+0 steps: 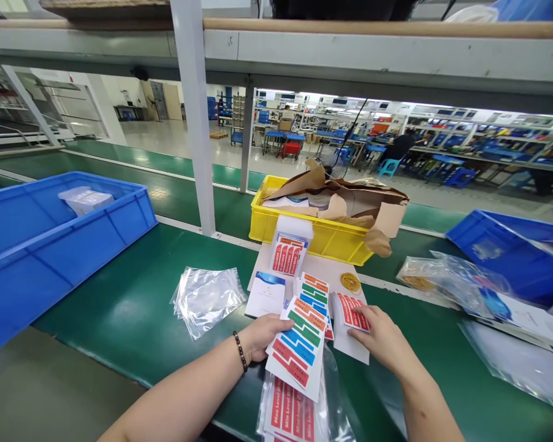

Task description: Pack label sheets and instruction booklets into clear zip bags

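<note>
My left hand point(265, 334) is closed on a sticker sheet point(299, 341) printed with orange, green, blue and red label shapes; a white sheet shows beneath it. My right hand point(380, 334) pinches the edge of a red label sheet point(351, 312) lying on a white stack. Between them lies another pile of multicoloured sticker sheets point(314, 291). Below my left hand, plastic bags with red "Max Level / Min Level" labels point(288, 414) lie at the table's near edge. A white booklet point(266, 293) with a blue top and a leaning stack of red labels point(288, 255) stand behind.
Clear plastic bags point(209, 298) lie to the left. A yellow bin point(311, 236) with torn brown paper point(345, 196) is behind the sheets. Blue bins point(96, 236) flank both sides. Yellow rubber bands point(350, 282) lie on cardboard. A white post point(196, 123) rises from the green bench.
</note>
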The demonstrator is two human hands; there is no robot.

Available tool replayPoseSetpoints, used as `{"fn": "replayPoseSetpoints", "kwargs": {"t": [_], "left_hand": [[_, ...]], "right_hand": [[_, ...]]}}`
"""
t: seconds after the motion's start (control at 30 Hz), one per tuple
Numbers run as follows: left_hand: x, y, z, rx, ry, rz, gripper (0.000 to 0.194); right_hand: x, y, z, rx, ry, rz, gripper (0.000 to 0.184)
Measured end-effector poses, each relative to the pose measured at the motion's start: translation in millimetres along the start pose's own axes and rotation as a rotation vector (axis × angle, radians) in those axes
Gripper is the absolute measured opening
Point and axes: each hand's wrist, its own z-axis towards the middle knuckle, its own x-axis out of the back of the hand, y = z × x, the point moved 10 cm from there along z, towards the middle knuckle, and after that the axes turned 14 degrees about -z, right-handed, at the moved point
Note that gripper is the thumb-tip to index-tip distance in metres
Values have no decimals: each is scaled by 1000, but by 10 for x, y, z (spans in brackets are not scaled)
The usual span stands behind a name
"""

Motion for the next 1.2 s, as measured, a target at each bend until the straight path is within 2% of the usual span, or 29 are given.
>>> {"fn": "replayPoseSetpoints", "kwargs": {"t": [0.17, 0.33, 0.4, 0.5, 0.57, 0.63, 0.67, 0.73, 0.8, 0.9, 1.0, 1.07, 1.13, 1.2], "left_hand": [[-6, -7, -9, 14, 16, 3, 24], [17, 41, -20, -17, 54, -34, 22], [45, 74, -14, -41, 81, -53, 21], [50, 89, 11, -47, 83, -102, 24], [15, 93, 27, -53, 52, -145, 32], [-25, 103, 33, -64, 23, -176, 42], [-43, 112, 32, -74, 13, -185, 46], [-74, 134, 23, -92, -1, -186, 53], [-96, 153, 10, -102, -9, -169, 55], [-100, 194, -17, -132, -8, -106, 46], [-112, 247, -45, -183, -22, -38, 33], [-107, 266, -56, -204, -17, -21, 30], [-88, 270, -62, -216, 5, -4, 30], [-85, 263, -68, -224, 19, 29, 30]], "right_hand": [[55, -74, -27, 51, 1, 31, 30], [37, 28, 3, 78, 36, 69, 27], [153, 75, -4, 46, 177, 69, 29], [582, -89, -218, 23, 588, 84, 26], [825, -468, -480, 147, 824, 109, 31], [906, -949, -707, 338, 912, 131, 41], [871, -1201, -771, 447, 874, 133, 45], [760, -1575, -851, 577, 787, 131, 43], [649, -1798, -884, 652, 715, 121, 37], [585, -1898, -881, 697, 654, 122, 31], [604, -1844, -830, 710, 576, 207, 26], [645, -1661, -728, 609, 545, 358, 23], [600, -1313, -543, 346, 492, 559, 19], [370, -988, -371, 64, 333, 770, 17]]}}
